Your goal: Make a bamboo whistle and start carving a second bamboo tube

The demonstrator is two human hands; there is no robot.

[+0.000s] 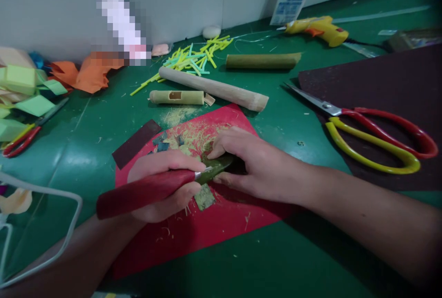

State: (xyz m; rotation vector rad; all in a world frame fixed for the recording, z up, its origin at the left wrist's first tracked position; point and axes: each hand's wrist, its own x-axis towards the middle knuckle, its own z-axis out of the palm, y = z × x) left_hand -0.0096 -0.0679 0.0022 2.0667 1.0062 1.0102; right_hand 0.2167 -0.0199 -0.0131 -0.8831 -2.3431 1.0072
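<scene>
- A dark green piece (221, 168) is held over a red sheet (148, 252), nearer its right edge than its left; whether the sheet is touched by it cannot be told.
- The piece is gripped by the right hand (258, 160), with digits closed on its near and far sides.
- A red-handled knife (148, 192) is gripped in the left hand (157, 163), its short bright blade apparently laid against the piece.
- For clean shaving, the piece is best pinned firmly, the blade kept low and only thin slivers taken; the right fingertips, close ahead of the blade, should be kept out of its path.
- Shavings (193, 127) are strewn toward the sheet's far edge, a flat green scrap (205, 197) is seen just beside the left fingertips, and the far left corner is overlapped by a brown strip (136, 143).
- Beyond the sheet's far edge, a notched tube (193, 97) and a pale stick (214, 87) are laid on the green surface (269, 261); cut straws (193, 58) are heaped nearer the surface's far edge.
- To the right, large scissors (329, 107) are laid partly across a dark brown sheet (390, 90).
- The piece's far end is hidden by the right hand, and the cutting edge cannot be made out.
- A white wire frame (76, 215) is cut off at the left; a patch (120, 26) by the wall is pixelated beyond recognition.
</scene>
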